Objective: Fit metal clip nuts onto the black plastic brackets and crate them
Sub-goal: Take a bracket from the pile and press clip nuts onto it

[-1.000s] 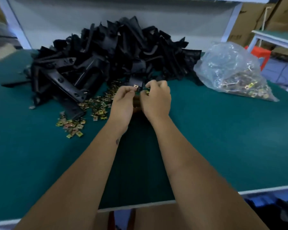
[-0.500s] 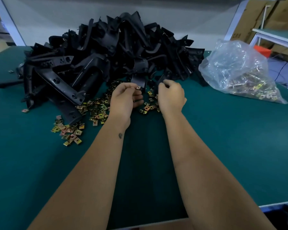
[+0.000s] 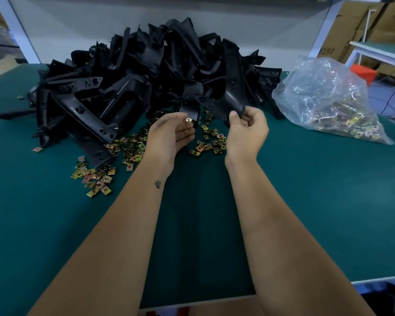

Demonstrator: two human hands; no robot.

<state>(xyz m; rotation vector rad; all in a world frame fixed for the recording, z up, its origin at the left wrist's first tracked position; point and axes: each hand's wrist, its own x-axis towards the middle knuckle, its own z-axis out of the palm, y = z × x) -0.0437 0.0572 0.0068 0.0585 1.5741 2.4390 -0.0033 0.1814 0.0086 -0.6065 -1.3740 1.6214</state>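
A big heap of black plastic brackets [image 3: 132, 83] lies at the back of the green table [image 3: 317, 201]. Loose brass-coloured clip nuts [image 3: 128, 151] are scattered in front of it. My left hand [image 3: 169, 137] pinches one clip nut [image 3: 187, 119] between thumb and forefinger, palm turned up. My right hand [image 3: 249, 131] grips the lower end of a black bracket [image 3: 228, 96] at the heap's front edge, thumb on top. The nut and the bracket end are a short way apart.
A clear plastic bag of clip nuts [image 3: 328, 103] lies at the right back of the table. A white panel stands behind the heap. Cardboard boxes and another bench are at the far right. The table's near edge runs along the bottom.
My right hand has moved right and up from the loose nuts and taken hold of a bracket at the heap's edge. My left hand keeps its clip nut, palm turned more upward.
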